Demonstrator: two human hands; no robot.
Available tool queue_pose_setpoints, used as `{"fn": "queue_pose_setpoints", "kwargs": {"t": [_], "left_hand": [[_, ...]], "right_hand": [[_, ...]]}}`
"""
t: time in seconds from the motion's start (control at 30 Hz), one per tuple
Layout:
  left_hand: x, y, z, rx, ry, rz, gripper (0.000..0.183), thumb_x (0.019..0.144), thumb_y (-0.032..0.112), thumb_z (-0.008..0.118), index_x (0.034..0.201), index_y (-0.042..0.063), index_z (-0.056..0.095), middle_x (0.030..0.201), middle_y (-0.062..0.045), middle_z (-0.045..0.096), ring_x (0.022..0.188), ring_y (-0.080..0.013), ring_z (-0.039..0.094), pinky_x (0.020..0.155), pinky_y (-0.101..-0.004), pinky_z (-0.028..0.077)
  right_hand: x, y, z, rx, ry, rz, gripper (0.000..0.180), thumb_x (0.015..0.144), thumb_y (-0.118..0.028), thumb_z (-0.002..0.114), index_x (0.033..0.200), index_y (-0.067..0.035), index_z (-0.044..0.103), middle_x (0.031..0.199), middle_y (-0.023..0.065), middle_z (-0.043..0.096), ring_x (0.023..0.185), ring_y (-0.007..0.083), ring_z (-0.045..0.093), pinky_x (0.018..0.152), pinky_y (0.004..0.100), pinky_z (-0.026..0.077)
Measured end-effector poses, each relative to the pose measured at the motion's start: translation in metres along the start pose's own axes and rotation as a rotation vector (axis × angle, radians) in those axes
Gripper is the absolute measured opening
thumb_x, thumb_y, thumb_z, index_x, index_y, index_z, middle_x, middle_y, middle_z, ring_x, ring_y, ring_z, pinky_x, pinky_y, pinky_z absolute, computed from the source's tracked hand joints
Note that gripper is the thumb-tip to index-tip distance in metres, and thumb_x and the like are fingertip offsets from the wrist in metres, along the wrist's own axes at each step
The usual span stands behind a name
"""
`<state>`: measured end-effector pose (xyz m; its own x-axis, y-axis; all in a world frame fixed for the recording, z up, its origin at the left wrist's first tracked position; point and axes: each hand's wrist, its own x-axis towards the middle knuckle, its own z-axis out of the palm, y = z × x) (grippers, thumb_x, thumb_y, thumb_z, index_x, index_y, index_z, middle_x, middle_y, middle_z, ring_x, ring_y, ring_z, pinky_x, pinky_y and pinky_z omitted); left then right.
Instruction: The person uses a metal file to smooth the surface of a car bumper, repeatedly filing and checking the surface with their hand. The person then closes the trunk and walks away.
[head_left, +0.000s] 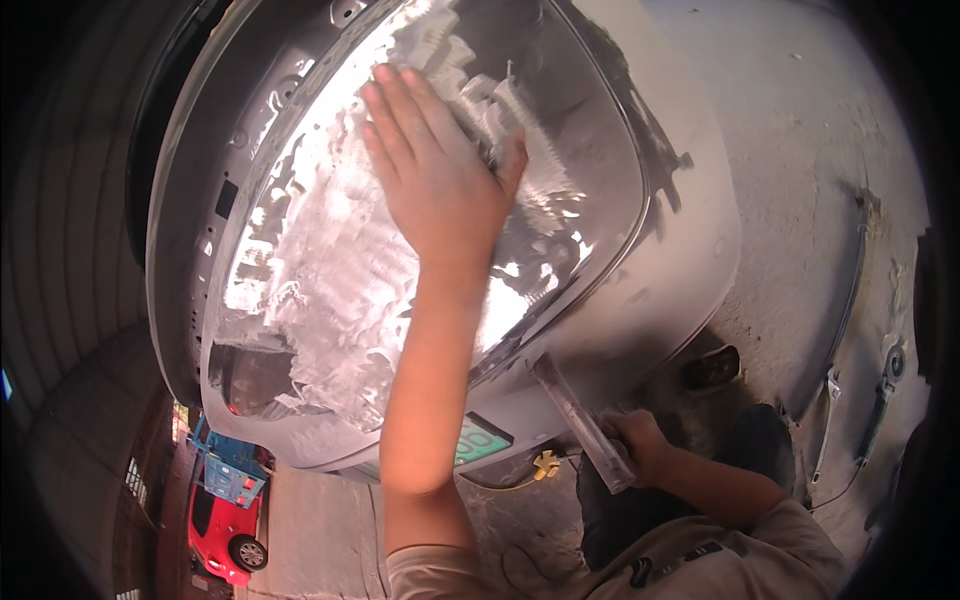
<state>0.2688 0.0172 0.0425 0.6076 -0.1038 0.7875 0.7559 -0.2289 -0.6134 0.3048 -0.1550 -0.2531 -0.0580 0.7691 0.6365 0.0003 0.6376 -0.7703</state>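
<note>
A car's body panel (337, 225), sanded to bright bare metal over much of its face, fills the middle of the view. My left hand (439, 172) lies on that panel, palm down, its fingers pointing to the upper left and its thumb spread to the right. Grey paint and dark smears surround the bare metal. Below the panel's lower right edge, my right hand (637, 446) grips a long, flat sanding block (574, 420) near its lower end. The block's far end is close to the car's body. A green licence plate (484, 441) shows partly behind my left arm.
On the floor at the right lie a wrench-like metal tool (827, 427) and a tool with a cable (885, 390). A yellow object (546, 465) on a cord sits below the car. A red car (225, 525) and a blue vehicle (231, 465) stand at the lower left.
</note>
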Motion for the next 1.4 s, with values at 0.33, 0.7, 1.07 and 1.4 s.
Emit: {"fn": "queue_pose_setpoints", "kwargs": {"t": [0.33, 0.7, 1.07, 1.4], "left_hand": [[-0.012, 0.029, -0.004, -0.169, -0.257, 0.203, 0.102, 0.087, 0.061, 0.063, 0.149, -0.013, 0.031, 0.158, -0.030, 0.029, 0.150, -0.0393, 0.025, 0.121, -0.0490, 0.023], [0.058, 0.012, 0.003, -0.001, -0.081, 0.181, 0.094, 0.086, 0.055, 0.067, 0.149, -0.008, 0.037, 0.158, -0.023, 0.035, 0.148, -0.0342, 0.033, 0.120, -0.0457, 0.028], [-0.028, -0.037, -0.031, -0.017, -0.374, 0.333, 0.098, 0.084, 0.056, 0.065, 0.153, -0.005, 0.032, 0.160, -0.022, 0.032, 0.149, -0.0352, 0.031, 0.120, -0.0466, 0.027], [-0.007, -0.030, -0.026, -0.033, -0.351, 0.359, 0.100, 0.084, 0.061, 0.065, 0.154, -0.003, 0.033, 0.161, -0.018, 0.033, 0.149, -0.0318, 0.032, 0.121, -0.0438, 0.026]], "right_hand": [[-0.012, -0.017, -0.017, 0.108, 0.020, -0.038, 0.025, 0.092, -0.024, 0.064, 0.093, 0.001, 0.061, 0.074, 0.0232, 0.061, 0.069, 0.0441, 0.063, 0.059, 0.0477, 0.049], [-0.008, -0.008, -0.033, 0.009, 0.146, -0.101, 0.023, 0.093, -0.024, 0.061, 0.090, -0.002, 0.059, 0.074, 0.0197, 0.058, 0.064, 0.0415, 0.060, 0.057, 0.0398, 0.048], [-0.003, -0.007, -0.054, 0.180, 0.263, -0.002, 0.026, 0.097, -0.023, 0.046, 0.099, 0.001, 0.056, 0.070, 0.0171, 0.054, 0.059, 0.0340, 0.057, 0.056, 0.0366, 0.046], [0.034, -0.014, -0.069, 0.369, 0.319, -0.127, 0.025, 0.101, -0.024, 0.046, 0.101, 0.000, 0.055, 0.071, 0.0040, 0.051, 0.055, 0.0127, 0.050, 0.053, 0.0279, 0.042]]}}
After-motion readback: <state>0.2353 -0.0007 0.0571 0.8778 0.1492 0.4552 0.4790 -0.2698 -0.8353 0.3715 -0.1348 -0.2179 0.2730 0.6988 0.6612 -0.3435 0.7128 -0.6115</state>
